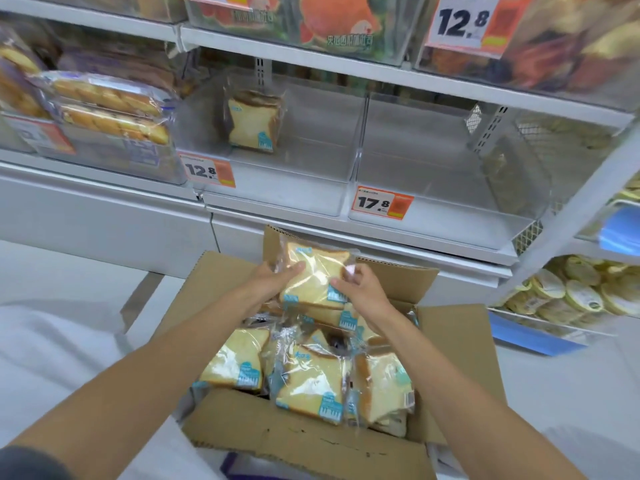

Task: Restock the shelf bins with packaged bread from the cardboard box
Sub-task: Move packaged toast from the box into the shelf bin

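Hands, left hand point(277, 279) and right hand point(358, 291), are pinching one bread pack point(313, 277) above the cardboard box point(304, 441); one pack point(252, 121) is standing in the clear bin point(277, 199) ahead

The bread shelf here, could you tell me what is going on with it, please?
A person is restocking it. Both hands, left hand and right hand, hold one packaged bread above the open cardboard box, which holds more packs. The bin marked 12.8 has one pack; the bin marked 17.8 looks empty.
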Tool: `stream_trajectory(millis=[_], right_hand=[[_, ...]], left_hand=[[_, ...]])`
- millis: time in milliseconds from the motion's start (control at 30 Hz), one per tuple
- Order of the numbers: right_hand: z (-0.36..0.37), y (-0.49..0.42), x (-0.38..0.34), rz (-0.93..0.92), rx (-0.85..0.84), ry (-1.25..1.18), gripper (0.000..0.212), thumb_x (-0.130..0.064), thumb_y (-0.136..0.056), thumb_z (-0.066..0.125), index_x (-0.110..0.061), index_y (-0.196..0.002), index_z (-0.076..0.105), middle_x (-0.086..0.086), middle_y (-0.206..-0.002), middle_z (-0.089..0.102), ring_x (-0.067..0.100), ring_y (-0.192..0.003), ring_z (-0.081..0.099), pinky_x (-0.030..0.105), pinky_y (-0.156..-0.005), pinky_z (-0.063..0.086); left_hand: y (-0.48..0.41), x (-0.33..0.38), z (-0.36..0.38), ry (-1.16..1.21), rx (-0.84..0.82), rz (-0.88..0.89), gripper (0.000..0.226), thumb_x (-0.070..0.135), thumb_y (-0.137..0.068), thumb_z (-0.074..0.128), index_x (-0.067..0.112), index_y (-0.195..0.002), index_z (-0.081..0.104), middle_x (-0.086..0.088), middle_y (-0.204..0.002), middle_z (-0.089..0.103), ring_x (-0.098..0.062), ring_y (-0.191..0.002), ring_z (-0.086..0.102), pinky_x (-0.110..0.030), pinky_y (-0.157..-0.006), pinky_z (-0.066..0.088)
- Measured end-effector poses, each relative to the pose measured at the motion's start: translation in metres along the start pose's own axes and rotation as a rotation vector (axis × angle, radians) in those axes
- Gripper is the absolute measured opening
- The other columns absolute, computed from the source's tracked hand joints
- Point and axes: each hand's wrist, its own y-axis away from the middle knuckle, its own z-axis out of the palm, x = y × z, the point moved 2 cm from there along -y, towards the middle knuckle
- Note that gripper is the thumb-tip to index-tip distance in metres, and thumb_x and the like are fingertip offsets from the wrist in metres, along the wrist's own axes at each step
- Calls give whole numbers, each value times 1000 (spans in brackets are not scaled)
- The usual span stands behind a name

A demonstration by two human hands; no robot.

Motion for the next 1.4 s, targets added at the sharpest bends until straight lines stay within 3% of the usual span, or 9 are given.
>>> stream_trajectory(millis=[200, 400, 500, 567, 767, 900, 1133, 1267, 1400], right_hand=[[6, 8, 1, 17, -220, 424, 76, -41, -80, 76, -17, -140, 39, 0, -125, 55, 15, -111, 55, 28, -90, 47], [49, 12, 48, -44, -537, 1139, 46, -54, -73, 76, -22, -106, 70, -1, -93, 60, 22, -98, 44, 34, -78, 40], [49, 6, 46, -91, -485, 923, 30, -31, -79, 77, -17, -66, 53, -3, -69, 47, 16, -71, 42, 32, -65, 31], [38, -5, 27, -156, -392, 770, 25, -24, -78, 78, -11, -72, 57, -4, -71, 49, 13, -69, 44, 32, -66, 33], [32, -20, -72, -361, -227, 466, 13, -19, -84, 75, -14, -93, 67, 1, -90, 66, 15, -82, 59, 28, -76, 46], [61, -27, -107, -435, -220, 554, 23, -30, -81, 75, -15, -98, 69, 1, -98, 71, 21, -97, 64, 45, -87, 52], [61, -18, -151, -493, 11, 427, 97, -51, -72, 79, -28, -151, 28, -4, -156, 22, 13, -143, 21, 34, -115, 23], [52, -22, -174, -450, 104, 152, 106, -52, -71, 80, -31, -154, 16, -6, -159, 19, 15, -144, 24, 40, -115, 29], [68, -49, -197, -251, -163, 114, 134, -61, -53, 88, -40, -152, 2, 2, -155, 33, 21, -137, 41, 44, -113, 34]], left_hand=[[6, -11, -46, 221, 19, -22, 35, 21, -88, 68, 8, -119, 60, -14, -104, 74, -31, -96, 71, -51, -88, 56], [8, -45, -80, 244, 46, -23, 26, 23, -93, 63, 16, -118, 59, -11, -108, 73, -26, -90, 70, -37, -70, 59], [6, -45, -82, 253, 48, -14, 30, 30, -89, 68, 30, -118, 60, -7, -103, 70, -25, -91, 63, -42, -81, 51], [4, -39, -85, 258, 68, 17, 30, 34, -88, 69, 43, -114, 57, -4, -101, 63, -24, -93, 57, -43, -83, 47], [12, 0, -70, 159, 55, 170, 42, 32, -95, 60, 18, -132, 46, -2, -109, 68, -22, -89, 70, -48, -88, 56], [24, 32, -49, 40, -2, 246, 73, 69, -67, 73, 26, -118, 46, 7, -108, 64, -14, -96, 67, -38, -84, 56], [23, 73, -79, 54, 130, 379, 55, 42, -71, 84, 20, -115, 59, 1, -103, 73, -12, -91, 71, -29, -77, 58], [24, 100, -113, 163, 210, 371, 41, 43, -79, 77, 18, -107, 62, -5, -101, 74, -17, -82, 72, -34, -73, 59], [27, 134, -130, 277, 108, 394, 42, 43, -84, 71, 17, -115, 58, -5, -102, 75, -16, -79, 74, -30, -66, 59]])
